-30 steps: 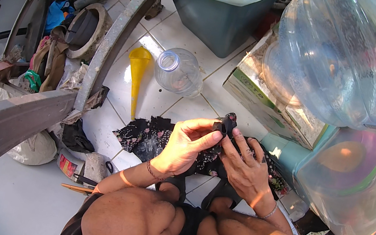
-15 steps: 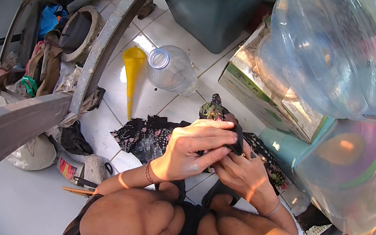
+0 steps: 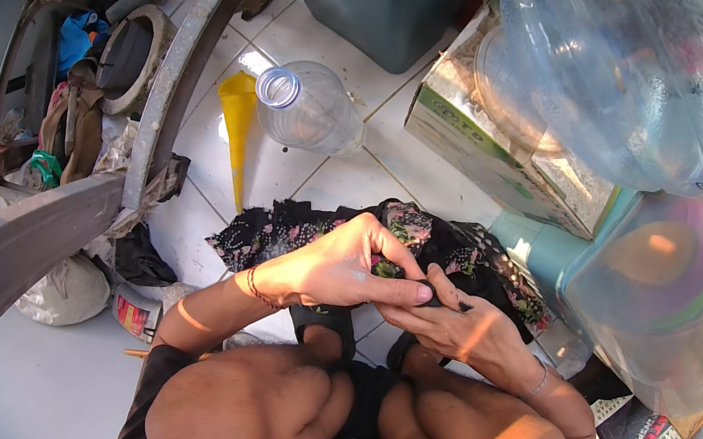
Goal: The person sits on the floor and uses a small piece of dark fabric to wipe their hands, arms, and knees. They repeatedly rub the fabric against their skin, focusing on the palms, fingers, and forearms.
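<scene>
A black cloth with a pink and green flower print [image 3: 270, 229] lies crumpled across the floor in front of my feet. Above its near edge, a small dark bunch of flowered cloth [image 3: 386, 268] is pinched between my two hands. My left hand [image 3: 343, 265] closes on it with the thumb along the near side. My right hand [image 3: 464, 326] meets it from the right, fingers curled and thumb on top. Whether this bunch is joined to the cloth below is hidden by my hands.
Beyond the cloth stand a yellow funnel [image 3: 234, 128] and a clear open plastic bottle [image 3: 318, 115]. A dark bin [image 3: 361, 5] is farther back. On the right are a cardboard box [image 3: 494, 155] and large clear plastic bottles [image 3: 619, 88]. A metal frame [image 3: 171, 80] rises at left.
The dark cloth held upright above my fingers has come down, and my left hand has turned, thumb now toward me. More flowered cloth shows behind my hands. The view has shifted slightly.
</scene>
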`<act>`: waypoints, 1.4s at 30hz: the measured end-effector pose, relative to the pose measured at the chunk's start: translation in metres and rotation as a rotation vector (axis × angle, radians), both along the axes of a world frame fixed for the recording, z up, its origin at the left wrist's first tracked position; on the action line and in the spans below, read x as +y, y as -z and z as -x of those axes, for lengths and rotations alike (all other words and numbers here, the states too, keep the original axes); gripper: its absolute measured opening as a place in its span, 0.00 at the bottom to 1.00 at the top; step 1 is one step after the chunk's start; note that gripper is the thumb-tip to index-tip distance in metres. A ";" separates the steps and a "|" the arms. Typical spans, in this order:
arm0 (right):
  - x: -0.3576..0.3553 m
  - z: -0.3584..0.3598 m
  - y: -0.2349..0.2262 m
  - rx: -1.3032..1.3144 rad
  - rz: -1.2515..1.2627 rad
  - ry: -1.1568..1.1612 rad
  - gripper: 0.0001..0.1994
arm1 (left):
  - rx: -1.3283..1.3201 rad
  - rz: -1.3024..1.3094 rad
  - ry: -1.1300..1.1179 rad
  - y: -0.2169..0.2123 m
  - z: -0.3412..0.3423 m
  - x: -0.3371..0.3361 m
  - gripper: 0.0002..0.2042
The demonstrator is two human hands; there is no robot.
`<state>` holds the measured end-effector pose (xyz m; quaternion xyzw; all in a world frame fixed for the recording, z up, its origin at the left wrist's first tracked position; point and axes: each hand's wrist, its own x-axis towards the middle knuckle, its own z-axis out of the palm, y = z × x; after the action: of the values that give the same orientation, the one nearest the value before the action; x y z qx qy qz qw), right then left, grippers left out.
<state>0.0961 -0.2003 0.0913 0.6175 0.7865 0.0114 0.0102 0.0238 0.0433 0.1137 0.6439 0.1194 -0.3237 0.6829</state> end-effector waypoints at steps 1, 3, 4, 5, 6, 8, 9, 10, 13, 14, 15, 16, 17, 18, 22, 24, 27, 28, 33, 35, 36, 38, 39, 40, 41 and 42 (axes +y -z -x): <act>-0.005 -0.001 -0.003 -0.066 0.025 -0.036 0.33 | 0.020 0.051 -0.048 0.003 0.004 -0.003 0.09; -0.004 -0.006 -0.019 -0.192 0.060 -0.116 0.37 | -0.192 0.248 -0.197 0.023 0.022 -0.009 0.10; -0.004 -0.008 -0.018 -0.250 0.078 -0.180 0.37 | -0.091 0.251 -0.187 0.021 0.030 -0.004 0.11; -0.006 -0.008 -0.017 -0.216 0.075 -0.182 0.35 | -0.095 0.198 -0.137 0.019 0.030 -0.002 0.11; -0.009 -0.008 -0.016 -0.182 0.075 -0.185 0.34 | -0.099 0.144 -0.086 0.018 0.030 -0.002 0.11; -0.008 -0.008 -0.019 -0.103 0.069 -0.175 0.29 | -0.251 0.158 -0.122 0.021 0.032 -0.011 0.12; -0.005 -0.008 -0.020 -0.083 0.095 -0.167 0.25 | -0.302 0.140 -0.080 0.021 0.029 -0.016 0.12; -0.003 -0.007 -0.020 -0.062 0.119 -0.157 0.20 | -0.353 0.121 -0.040 0.023 0.024 -0.020 0.12; -0.001 -0.007 -0.021 -0.033 0.223 -0.173 0.16 | -0.287 0.082 0.000 0.015 0.019 -0.020 0.13; -0.002 -0.008 -0.020 -0.054 0.194 -0.200 0.18 | -0.236 0.116 -0.027 0.012 0.021 -0.019 0.13; -0.003 -0.008 -0.020 -0.072 0.164 -0.226 0.20 | -0.185 0.150 -0.055 0.009 0.024 -0.020 0.14; -0.007 -0.007 -0.019 -0.127 0.100 -0.245 0.23 | -0.144 0.202 -0.066 0.010 0.028 -0.022 0.13; -0.010 -0.008 -0.022 -0.160 0.096 -0.259 0.25 | -0.095 0.221 -0.076 0.009 0.030 -0.022 0.13; -0.012 -0.010 -0.026 -0.194 0.091 -0.274 0.27 | -0.046 0.240 -0.085 0.006 0.032 -0.020 0.13; -0.015 -0.011 -0.023 -0.147 0.140 -0.290 0.25 | -0.022 0.187 -0.063 0.008 0.040 -0.017 0.13; -0.013 -0.007 -0.019 -0.058 0.159 -0.252 0.19 | -0.214 0.123 -0.078 0.020 0.044 -0.029 0.12; -0.008 0.005 -0.002 0.088 0.288 -0.145 0.12 | -0.282 0.007 -0.069 0.008 0.028 -0.038 0.12; -0.007 0.004 -0.002 0.075 0.275 -0.139 0.11 | -0.319 -0.041 -0.062 0.003 0.023 -0.039 0.12; -0.010 0.000 -0.017 -0.090 0.047 -0.306 0.16 | -0.415 0.189 -0.045 0.022 0.042 -0.031 0.14; -0.013 0.002 -0.014 0.067 0.018 -0.235 0.14 | -0.465 0.152 -0.037 0.029 0.051 -0.026 0.14; -0.013 0.000 -0.016 0.134 0.033 -0.210 0.11 | -0.507 0.127 -0.020 0.030 0.055 -0.023 0.15; -0.010 -0.004 -0.018 0.244 0.071 -0.156 0.07 | -0.651 0.032 -0.029 0.030 0.054 -0.025 0.15; -0.008 -0.004 -0.018 0.290 0.097 -0.127 0.05 | -0.723 -0.018 -0.035 0.030 0.054 -0.028 0.15; -0.009 0.000 -0.008 0.360 -0.015 -0.071 0.03 | -0.831 -0.020 -0.050 0.030 0.046 -0.030 0.15; -0.006 -0.001 -0.018 0.299 -0.005 -0.044 0.03 | -0.910 -0.029 -0.039 0.024 0.038 -0.035 0.15; -0.002 -0.002 -0.031 0.238 0.007 -0.018 0.04 | -0.989 -0.037 -0.028 0.017 0.028 -0.041 0.15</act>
<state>0.0977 -0.2026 0.1224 0.6074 0.7876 -0.0644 -0.0812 -0.0046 0.0021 0.0971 0.7307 -0.2043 0.0320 0.6506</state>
